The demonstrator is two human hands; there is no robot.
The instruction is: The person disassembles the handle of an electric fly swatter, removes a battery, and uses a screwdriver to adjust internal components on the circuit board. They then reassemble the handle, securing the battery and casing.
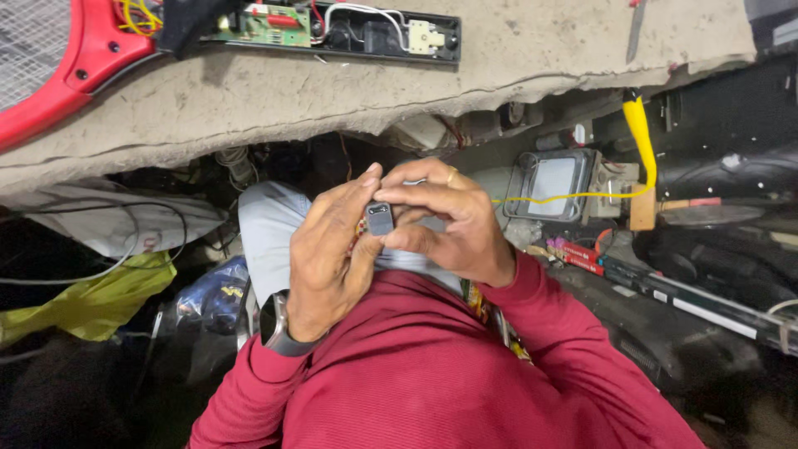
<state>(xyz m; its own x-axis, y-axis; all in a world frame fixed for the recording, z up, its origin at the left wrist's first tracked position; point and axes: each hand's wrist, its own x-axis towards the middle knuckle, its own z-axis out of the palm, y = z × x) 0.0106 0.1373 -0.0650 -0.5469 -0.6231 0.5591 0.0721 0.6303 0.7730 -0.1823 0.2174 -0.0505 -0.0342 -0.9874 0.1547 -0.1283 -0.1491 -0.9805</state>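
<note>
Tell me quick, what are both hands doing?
Left hand: closed on the small dark grey part.
Right hand: closed on the same part.

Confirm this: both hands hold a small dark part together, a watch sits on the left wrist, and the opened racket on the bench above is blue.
Not blue: the head view shows the racket is red. The rest stands: left hand and right hand hold the small dark part, watch on the left wrist.

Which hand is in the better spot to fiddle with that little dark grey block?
Probably the right hand: its fingers pinch the small dark grey block from above, while the left hand only props it.
</note>
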